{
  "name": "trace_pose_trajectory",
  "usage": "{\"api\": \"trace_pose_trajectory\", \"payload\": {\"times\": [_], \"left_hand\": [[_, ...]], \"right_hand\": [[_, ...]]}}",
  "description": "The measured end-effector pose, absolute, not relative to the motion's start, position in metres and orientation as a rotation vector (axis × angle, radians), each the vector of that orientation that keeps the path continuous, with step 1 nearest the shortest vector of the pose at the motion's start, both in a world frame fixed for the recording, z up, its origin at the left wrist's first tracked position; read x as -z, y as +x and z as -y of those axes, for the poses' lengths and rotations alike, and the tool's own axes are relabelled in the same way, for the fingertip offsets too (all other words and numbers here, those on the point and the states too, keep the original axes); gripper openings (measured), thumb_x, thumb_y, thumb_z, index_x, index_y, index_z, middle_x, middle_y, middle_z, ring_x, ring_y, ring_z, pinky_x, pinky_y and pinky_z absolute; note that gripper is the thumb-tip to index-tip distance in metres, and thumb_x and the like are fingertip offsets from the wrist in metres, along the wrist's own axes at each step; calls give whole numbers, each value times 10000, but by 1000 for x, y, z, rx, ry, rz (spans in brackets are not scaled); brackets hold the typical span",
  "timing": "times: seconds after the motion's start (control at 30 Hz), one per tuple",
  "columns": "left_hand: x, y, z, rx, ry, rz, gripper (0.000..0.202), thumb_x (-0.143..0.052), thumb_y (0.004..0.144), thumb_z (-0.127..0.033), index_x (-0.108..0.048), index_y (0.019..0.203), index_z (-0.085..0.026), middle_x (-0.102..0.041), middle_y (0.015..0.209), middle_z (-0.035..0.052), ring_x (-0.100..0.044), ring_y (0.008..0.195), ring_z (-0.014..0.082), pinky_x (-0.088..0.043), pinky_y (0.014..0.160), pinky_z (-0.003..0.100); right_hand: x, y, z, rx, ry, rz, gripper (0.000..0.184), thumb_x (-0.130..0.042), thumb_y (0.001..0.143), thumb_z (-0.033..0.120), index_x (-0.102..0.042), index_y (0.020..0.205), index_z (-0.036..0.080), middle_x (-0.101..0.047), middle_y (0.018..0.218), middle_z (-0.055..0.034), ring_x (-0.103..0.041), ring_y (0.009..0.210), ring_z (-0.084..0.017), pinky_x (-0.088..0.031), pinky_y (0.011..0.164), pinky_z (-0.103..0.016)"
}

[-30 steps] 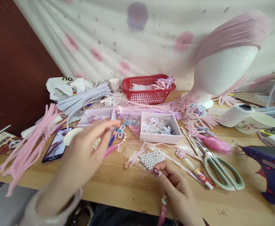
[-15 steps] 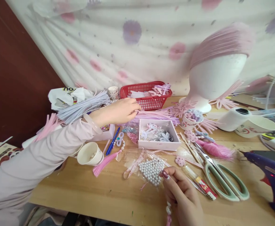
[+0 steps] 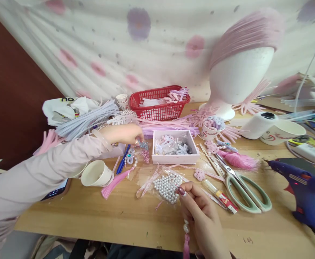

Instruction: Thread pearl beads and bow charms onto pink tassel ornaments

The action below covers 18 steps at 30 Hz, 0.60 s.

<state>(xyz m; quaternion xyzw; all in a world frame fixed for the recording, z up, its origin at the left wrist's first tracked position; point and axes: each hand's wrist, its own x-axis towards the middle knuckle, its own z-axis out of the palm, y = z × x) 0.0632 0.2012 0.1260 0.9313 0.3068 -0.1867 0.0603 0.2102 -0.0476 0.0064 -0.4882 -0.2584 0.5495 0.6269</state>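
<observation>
My left hand (image 3: 131,133) reaches across to the middle of the table, its fingertips closed on the upper edge of a small clear bag of blue and pink beads (image 3: 145,153). My right hand (image 3: 200,212), near the front edge, pinches the top of a strand of pearl beads (image 3: 186,227) ending in a pink tassel (image 3: 186,246); its upper end is hidden by the fingers. Just left of that hand lies a clear bag of white pearls (image 3: 168,187). A white box (image 3: 175,159) with flower pieces and small bags stands behind it.
A red basket (image 3: 160,114) and a foam head (image 3: 239,77) stand at the back. Scissors (image 3: 250,194) and a blue glue gun (image 3: 299,187) lie to the right. At left are a paper cup (image 3: 96,173), a blue pen (image 3: 123,159) and another pink tassel (image 3: 116,184).
My left hand has come down and nearer from above the purple stems to the bead bag, taking hold of it. My right hand still holds the strand. The view has shifted slightly.
</observation>
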Motion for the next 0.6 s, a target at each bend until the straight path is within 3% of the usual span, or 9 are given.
{"api": "trace_pose_trajectory", "payload": {"times": [0.13, 0.27, 0.43, 0.6], "left_hand": [[-122, 54, -189, 394, 2874, -992, 216, -600, 893, -234, -768, 1021, -186, -792, 904, 52, -698, 823, 191, -484, 758, 260], [-116, 45, -178, 180, 2944, -1174, 379, -411, 1002, -294, -751, 941, -138, -766, 938, 139, -676, 867, 241, -468, 794, 339], [-110, 40, -175, 311, 2864, -928, 220, -580, 871, -178, -749, 731, -184, -748, 725, 25, -630, 660, 154, -455, 684, 249], [-106, 35, -173, 368, 2808, -755, 224, -611, 741, -63, -758, 701, -227, -738, 663, -30, -603, 578, 126, -446, 628, 221]], "right_hand": [[-8, 209, 48, -1264, -1113, 600, 395, -743, 838, 565, -627, 818, 188, -331, 545, 94, -191, 485, -74, -152, 448, -233], [-9, 207, 48, -1254, -1121, 577, 409, -761, 811, 575, -638, 811, 184, -336, 540, 90, -202, 481, -72, -158, 443, -229], [-9, 208, 48, -1256, -1135, 588, 398, -760, 816, 568, -641, 814, 188, -337, 537, 91, -207, 482, -75, -164, 446, -226], [-8, 209, 48, -1250, -1133, 611, 393, -753, 821, 567, -644, 811, 190, -340, 538, 88, -212, 485, -80, -166, 450, -233]]}}
